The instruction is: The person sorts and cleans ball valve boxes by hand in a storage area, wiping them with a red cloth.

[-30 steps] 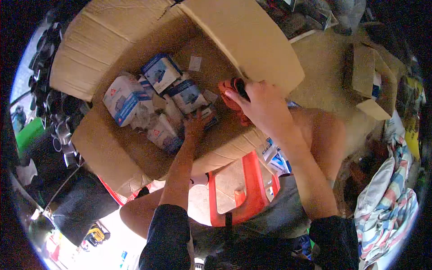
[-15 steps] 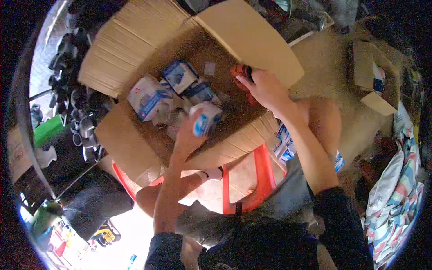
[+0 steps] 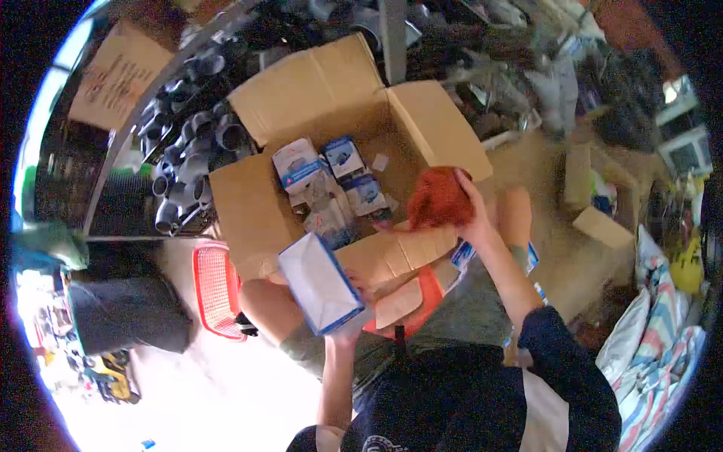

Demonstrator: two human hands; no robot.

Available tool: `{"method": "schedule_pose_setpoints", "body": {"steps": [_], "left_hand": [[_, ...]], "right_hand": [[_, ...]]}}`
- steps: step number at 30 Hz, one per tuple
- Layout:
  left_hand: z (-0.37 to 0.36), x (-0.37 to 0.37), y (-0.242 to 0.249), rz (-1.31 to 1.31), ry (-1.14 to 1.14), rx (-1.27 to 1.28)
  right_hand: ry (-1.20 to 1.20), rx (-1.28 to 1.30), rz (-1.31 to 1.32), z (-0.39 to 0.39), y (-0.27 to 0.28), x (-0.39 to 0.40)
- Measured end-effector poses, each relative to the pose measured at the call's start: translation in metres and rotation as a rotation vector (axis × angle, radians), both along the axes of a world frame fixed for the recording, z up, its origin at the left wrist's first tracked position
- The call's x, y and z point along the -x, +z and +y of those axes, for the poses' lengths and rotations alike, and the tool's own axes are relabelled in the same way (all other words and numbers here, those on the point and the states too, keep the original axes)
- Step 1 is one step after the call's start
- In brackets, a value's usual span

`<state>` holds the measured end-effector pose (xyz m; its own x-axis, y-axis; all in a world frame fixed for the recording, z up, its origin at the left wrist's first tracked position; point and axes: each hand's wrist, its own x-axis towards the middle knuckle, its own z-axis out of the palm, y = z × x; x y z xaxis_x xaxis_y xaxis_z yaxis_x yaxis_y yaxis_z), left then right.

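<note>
A white and blue box is gripped in my left hand, over the near left side of a large open cardboard box. My right hand is closed round a reddish-brown cloth-like bundle at the carton's right edge; what the bundle is, I cannot make out exactly. Inside the carton lie several small boxes, among them a white and blue one and a dark blue one. Crumpled clear plastic packaging lies beside them.
Grey pipe fittings crowd a rack at the left. A red plastic basket stands on the floor. Further right are a smaller open carton and a striped sack. Another carton is at the upper left.
My left hand has come out of the carton toward my body with a box in it. My right hand has moved down slightly, still holding the reddish bundle. The view has shifted.
</note>
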<state>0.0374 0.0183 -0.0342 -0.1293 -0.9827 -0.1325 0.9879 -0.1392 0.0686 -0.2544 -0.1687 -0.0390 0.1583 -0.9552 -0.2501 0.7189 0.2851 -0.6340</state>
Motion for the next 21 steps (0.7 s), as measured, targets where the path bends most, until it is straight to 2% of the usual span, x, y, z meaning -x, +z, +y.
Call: {"method": "schedule_pose_setpoints", "body": {"steps": [1, 2, 4, 6, 7, 9, 10, 11, 12, 13, 14, 15, 16, 17, 19, 21], "left_hand": [[-0.004, 0.002, -0.008, 0.202, -0.029, -0.016], [-0.008, 0.0, -0.004, 0.107, -0.005, -0.029], [-0.016, -0.006, 0.007, 0.0, 0.043, -0.103], [-0.018, -0.01, 0.014, -0.031, 0.083, -0.212], [-0.014, -0.01, 0.002, -0.065, 0.08, -0.194], [-0.009, -0.001, 0.002, -0.189, 0.04, -0.224], [-0.005, 0.005, 0.001, -0.118, 0.01, -0.196], [0.0, 0.013, -0.001, -0.048, -0.026, -0.168], [0.0, 0.019, 0.011, 0.013, -0.068, -0.114], [-0.005, 0.025, 0.02, -0.084, -0.065, -0.148], [-0.008, 0.027, 0.03, -0.09, -0.087, -0.079], [-0.009, 0.028, 0.042, -0.095, -0.106, -0.011], [-0.008, 0.027, 0.055, -0.005, -0.134, 0.005], [-0.009, 0.022, 0.061, -0.087, -0.113, -0.051], [-0.003, 0.02, 0.025, 0.018, -0.212, -0.091], [0.001, 0.025, 0.04, -0.116, -0.245, -0.212]], "right_hand": [[-0.045, 0.082, 0.043, 0.018, 0.011, 0.006], [0.026, -0.155, -0.222, 0.023, 0.048, 0.011], [0.018, -0.1, -0.051, 0.045, 0.096, 0.018], [-0.105, -0.102, 0.22, 0.059, 0.114, 0.019], [-0.166, -0.094, 0.353, 0.064, 0.124, 0.016], [-0.138, 0.071, 0.726, 0.081, 0.146, -0.01], [-0.134, 0.155, 0.905, 0.093, 0.159, -0.027], [0.099, 0.2, 0.964, 0.106, 0.177, -0.046], [0.101, 0.633, 1.231, 0.12, 0.185, -0.074], [0.264, 0.813, 1.288, 0.133, 0.203, -0.096], [0.419, 1.132, 1.422, 0.141, 0.194, -0.106], [0.564, 1.102, 1.432, 0.158, 0.188, -0.116], [0.597, 1.158, 1.543, 0.171, 0.184, -0.119], [0.63, 1.213, 1.654, 0.177, 0.182, -0.121], [0.636, 1.194, 1.698, 0.173, 0.187, -0.119], [0.578, 1.142, 1.703, 0.166, 0.187, -0.12]]}}
